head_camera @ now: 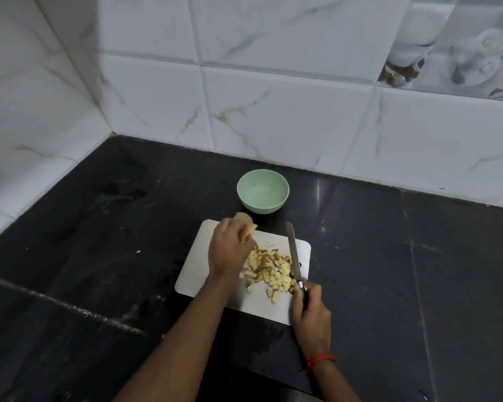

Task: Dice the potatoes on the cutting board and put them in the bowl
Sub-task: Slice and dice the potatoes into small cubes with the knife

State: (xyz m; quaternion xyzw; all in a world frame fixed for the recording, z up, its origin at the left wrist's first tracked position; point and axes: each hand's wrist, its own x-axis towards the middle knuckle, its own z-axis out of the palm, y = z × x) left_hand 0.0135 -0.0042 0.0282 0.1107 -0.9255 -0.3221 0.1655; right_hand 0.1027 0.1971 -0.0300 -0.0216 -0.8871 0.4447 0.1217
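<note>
At centre, the left hand (230, 252) covers most of the potato piece (247, 226) it grips; the right hand (310, 311) encloses the handle of the knife (293, 250). Forearms (186, 343) cut by lower edge. Upper right: patterned tile (462, 44) blurred, motif unclear. Speck (254, 184) in bowl (262, 208) too small to identify.

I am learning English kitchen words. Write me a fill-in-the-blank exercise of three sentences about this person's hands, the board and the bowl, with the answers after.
1. The right hand grips the ____ by its handle.
2. The diced pieces lie on the cutting board; none are in the green ____ yet.
3. The larger potato piece is held in the ____ hand.

Missing words: knife; bowl; left (the left hand).
</note>
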